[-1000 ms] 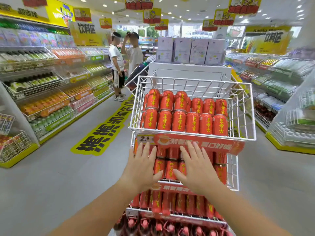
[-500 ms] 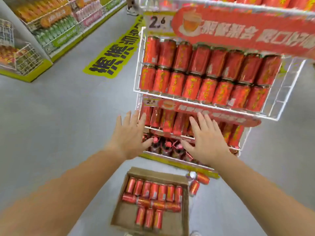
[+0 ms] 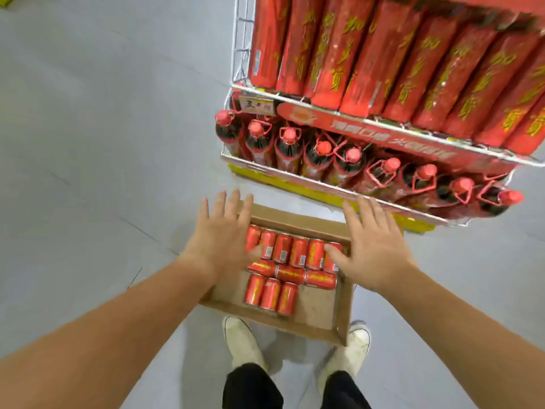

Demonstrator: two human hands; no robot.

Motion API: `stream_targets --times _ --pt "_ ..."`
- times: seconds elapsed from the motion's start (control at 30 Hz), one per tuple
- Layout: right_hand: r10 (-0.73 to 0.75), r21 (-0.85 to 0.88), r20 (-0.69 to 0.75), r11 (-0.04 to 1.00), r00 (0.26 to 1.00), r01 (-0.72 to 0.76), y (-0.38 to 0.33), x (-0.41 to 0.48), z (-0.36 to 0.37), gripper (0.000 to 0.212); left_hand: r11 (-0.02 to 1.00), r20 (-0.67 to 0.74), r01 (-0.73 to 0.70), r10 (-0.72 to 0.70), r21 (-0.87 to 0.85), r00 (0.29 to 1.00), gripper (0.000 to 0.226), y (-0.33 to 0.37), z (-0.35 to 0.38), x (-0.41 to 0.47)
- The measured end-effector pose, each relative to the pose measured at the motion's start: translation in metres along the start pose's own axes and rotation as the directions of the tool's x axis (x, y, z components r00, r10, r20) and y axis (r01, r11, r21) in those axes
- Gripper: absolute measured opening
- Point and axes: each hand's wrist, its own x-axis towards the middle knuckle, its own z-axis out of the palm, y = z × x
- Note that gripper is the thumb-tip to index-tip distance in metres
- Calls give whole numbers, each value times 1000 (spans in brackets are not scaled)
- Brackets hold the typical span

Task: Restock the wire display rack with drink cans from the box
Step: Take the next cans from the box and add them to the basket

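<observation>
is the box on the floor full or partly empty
Partly empty: red cans fill the far part of the cardboard box; its near right shows bare cardboard.

A smooth pale grey floor [image 3: 88, 128], crossed by faint seams, lies evenly lit.

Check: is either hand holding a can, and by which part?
Nothing is held. The left hand and right hand are open, fingers spread, above the cans in the box; no finger curls round a can.
</observation>
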Motion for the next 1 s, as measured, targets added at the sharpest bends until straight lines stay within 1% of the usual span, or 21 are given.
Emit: stream_targets --times 0.07,0.17,0.27,0.33,0.4,0.57,0.67,0.83,0.93,1.0 --pt "11 12 41 1000 999 -11 -4 7 42 95 999 74 2 1 -44 997 101 10 41 6" --pt "21 45 70 999 997 -24 -11 17 107 101 997 127 1 9 -77 992 102 23 107 12" --pt "37 107 126 993 991 -50 -21 26 168 104 998 184 -19 31 -67 982 95 35 163 14" --pt "53 132 166 988 985 -75 -27 30 205 105 995 204 -21 41 -99 978 91 44 201 18" --pt "49 141 230 987 972 -83 -35 32 240 103 992 231 -6 36 -130 972 94 54 237 22" --pt "42 175 264 980 964 -91 -52 30 322 97 995 310 -38 65 -92 949 101 74 314 26" --pt "31 221 311 970 950 -104 -61 26 360 97 991 315 -5 47 -136 948 102 83 347 24" --pt "48 258 384 953 922 -157 -74 29 420 98 986 346 34 24 -161 938 99 92 408 27" --pt "72 285 385 939 920 -192 -81 35 448 99 973 381 106 -20 -206 924 98 97 436 30" --pt "106 315 409 916 906 -249 -86 39 464 100 950 424 183 -62 -251 903 93 100 449 32"
